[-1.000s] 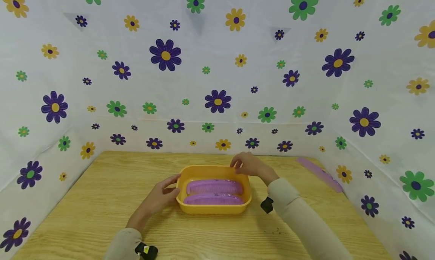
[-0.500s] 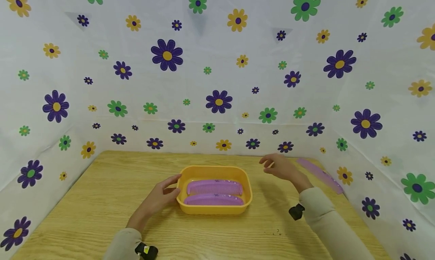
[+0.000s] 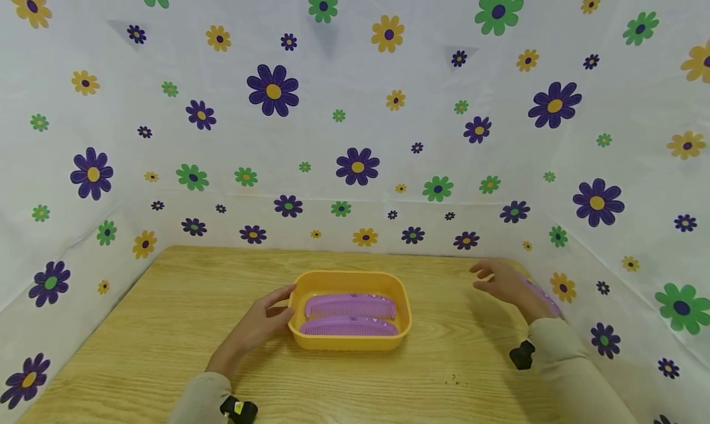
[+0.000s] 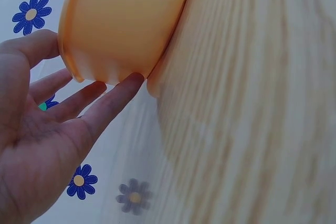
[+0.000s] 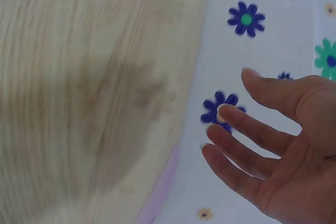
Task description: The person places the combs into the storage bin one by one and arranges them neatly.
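Note:
A yellow plastic bin (image 3: 349, 344) stands on the table, with two purple combs lying one behind the other inside it: the far comb (image 3: 350, 307) and the near comb (image 3: 349, 327). At the bin's left end, my left hand (image 3: 256, 322) touches the outside; in the left wrist view its fingertips (image 4: 137, 77) lie against the wall, the thumb at the rim. My right hand (image 3: 503, 287) is held over the table's right side, fingers loosely spread and holding nothing. It partly hides a third purple comb (image 3: 546, 297), whose edge shows in the right wrist view.
White flowered cloth (image 3: 355, 134) walls in the back and both sides of the wooden table (image 3: 194, 301). Some small dark specks (image 3: 453, 379) lie on the wood at the front right.
My right hand has left the bin's far right corner and moved right across the table to the third comb. The left hand and the bin have stayed in place.

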`<action>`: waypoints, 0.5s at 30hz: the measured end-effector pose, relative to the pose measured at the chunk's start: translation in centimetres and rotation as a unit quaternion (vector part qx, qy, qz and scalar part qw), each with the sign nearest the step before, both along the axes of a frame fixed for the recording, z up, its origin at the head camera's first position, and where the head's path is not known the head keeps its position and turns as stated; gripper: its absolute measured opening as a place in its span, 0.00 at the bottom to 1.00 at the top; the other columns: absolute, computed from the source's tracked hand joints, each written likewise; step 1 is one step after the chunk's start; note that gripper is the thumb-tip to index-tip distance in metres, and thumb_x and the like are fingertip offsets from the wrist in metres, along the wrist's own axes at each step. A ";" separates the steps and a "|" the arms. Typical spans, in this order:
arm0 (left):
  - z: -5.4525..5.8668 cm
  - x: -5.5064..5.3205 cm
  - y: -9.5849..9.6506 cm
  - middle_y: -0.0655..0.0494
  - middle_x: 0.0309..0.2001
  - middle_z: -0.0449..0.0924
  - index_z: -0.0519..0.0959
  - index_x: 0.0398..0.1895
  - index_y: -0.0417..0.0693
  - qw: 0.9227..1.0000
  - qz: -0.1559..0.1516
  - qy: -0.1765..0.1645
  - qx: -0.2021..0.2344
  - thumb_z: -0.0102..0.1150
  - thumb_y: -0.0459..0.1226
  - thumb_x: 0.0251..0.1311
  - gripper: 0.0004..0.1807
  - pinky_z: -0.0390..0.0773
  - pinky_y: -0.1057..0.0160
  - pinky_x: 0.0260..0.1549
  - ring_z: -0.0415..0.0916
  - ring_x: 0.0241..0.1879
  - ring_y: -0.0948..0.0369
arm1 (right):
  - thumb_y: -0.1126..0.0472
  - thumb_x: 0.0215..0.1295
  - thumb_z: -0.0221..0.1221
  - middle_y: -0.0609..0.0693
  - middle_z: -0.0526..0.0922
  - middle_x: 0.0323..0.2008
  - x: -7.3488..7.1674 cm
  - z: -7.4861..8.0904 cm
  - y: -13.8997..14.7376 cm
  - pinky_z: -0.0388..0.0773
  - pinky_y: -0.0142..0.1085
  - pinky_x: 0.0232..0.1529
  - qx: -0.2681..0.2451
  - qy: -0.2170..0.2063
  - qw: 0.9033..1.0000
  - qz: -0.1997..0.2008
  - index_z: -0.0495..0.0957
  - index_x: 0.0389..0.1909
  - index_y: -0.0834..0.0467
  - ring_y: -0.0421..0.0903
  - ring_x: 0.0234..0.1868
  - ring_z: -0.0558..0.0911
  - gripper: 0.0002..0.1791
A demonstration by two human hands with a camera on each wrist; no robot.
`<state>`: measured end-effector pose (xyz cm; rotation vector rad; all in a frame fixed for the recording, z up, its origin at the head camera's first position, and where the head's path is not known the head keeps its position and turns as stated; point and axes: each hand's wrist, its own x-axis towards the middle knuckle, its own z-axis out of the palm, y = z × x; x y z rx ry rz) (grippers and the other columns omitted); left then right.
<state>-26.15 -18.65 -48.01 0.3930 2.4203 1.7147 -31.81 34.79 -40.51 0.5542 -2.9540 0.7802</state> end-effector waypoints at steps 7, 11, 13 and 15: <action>-0.1 0.0 -0.1 0.35 0.78 0.58 0.59 0.81 0.47 1.000 -0.004 0.002 0.007 0.54 0.38 0.77 0.33 0.86 0.61 0.55 0.71 0.70 0.37 | 0.68 0.68 0.64 0.76 0.82 0.52 0.0 -1.6 3.3 0.85 0.60 0.48 0.016 0.042 0.999 -0.026 0.76 0.55 0.75 0.72 0.48 0.84 0.19; -0.1 0.0 -0.2 0.34 0.79 0.57 0.59 0.81 0.46 1.000 -0.014 0.007 0.011 0.54 0.38 0.77 0.33 0.86 0.61 0.55 0.71 0.70 0.37 | 0.67 0.69 0.62 0.77 0.82 0.51 0.0 -1.7 4.4 0.85 0.62 0.46 0.040 0.041 0.997 -0.055 0.77 0.55 0.73 0.72 0.46 0.84 0.18; -0.1 0.0 -0.2 0.34 0.79 0.57 0.59 0.81 0.47 1.000 -0.011 0.006 0.010 0.54 0.38 0.77 0.33 0.86 0.61 0.55 0.71 0.70 0.37 | 0.67 0.70 0.61 0.78 0.82 0.50 -0.2 -1.7 4.9 0.84 0.62 0.46 0.048 0.033 0.996 -0.063 0.77 0.56 0.72 0.73 0.45 0.84 0.17; -0.1 0.0 -0.2 0.36 0.79 0.58 0.60 0.81 0.48 1.000 -0.004 0.002 0.008 0.54 0.39 0.77 0.32 0.86 0.61 0.56 0.71 0.70 0.38 | 0.67 0.70 0.60 0.78 0.82 0.50 -0.5 -1.6 5.4 0.84 0.63 0.45 0.050 0.027 0.996 -0.067 0.77 0.56 0.72 0.73 0.45 0.84 0.17</action>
